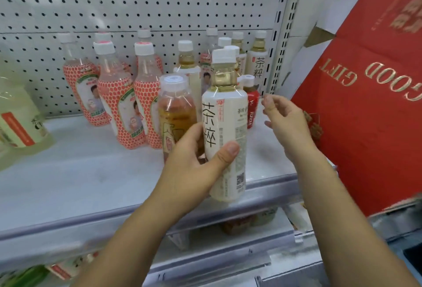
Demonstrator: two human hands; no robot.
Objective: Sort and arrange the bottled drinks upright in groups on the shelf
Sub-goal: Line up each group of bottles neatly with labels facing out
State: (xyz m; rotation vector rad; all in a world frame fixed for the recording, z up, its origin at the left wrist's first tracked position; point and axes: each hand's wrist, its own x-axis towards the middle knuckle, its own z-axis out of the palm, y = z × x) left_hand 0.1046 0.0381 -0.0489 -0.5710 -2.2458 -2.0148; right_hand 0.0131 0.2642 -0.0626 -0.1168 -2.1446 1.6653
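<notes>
Pegboard (137, 1) backs a white shelf (80, 172). Items I log:
- Red-netted bottles (118, 104), upright, grouped at the left.
- White-labelled tea bottles (258, 63), upright, back right.
- Small red juice bottle (251, 104), in front of those.
- Amber drink bottle (175, 106), centre.
- Held tea bottle (225, 127), near upright at the shelf's front edge, left hand (194, 163) wrapped round it, thumb on the label.
- Right hand (285, 122), fingers loose, holding nothing, just beside it.
- Red gift box (365, 115), far right.

The left hand (194, 163), forearm entering from seven o'clock, grips a white-labelled, white-capped plastic tea bottle (228, 115), thumb across its front. At its two o'clock the right hand (287, 124) hovers free, fingers loosely curled.
</notes>
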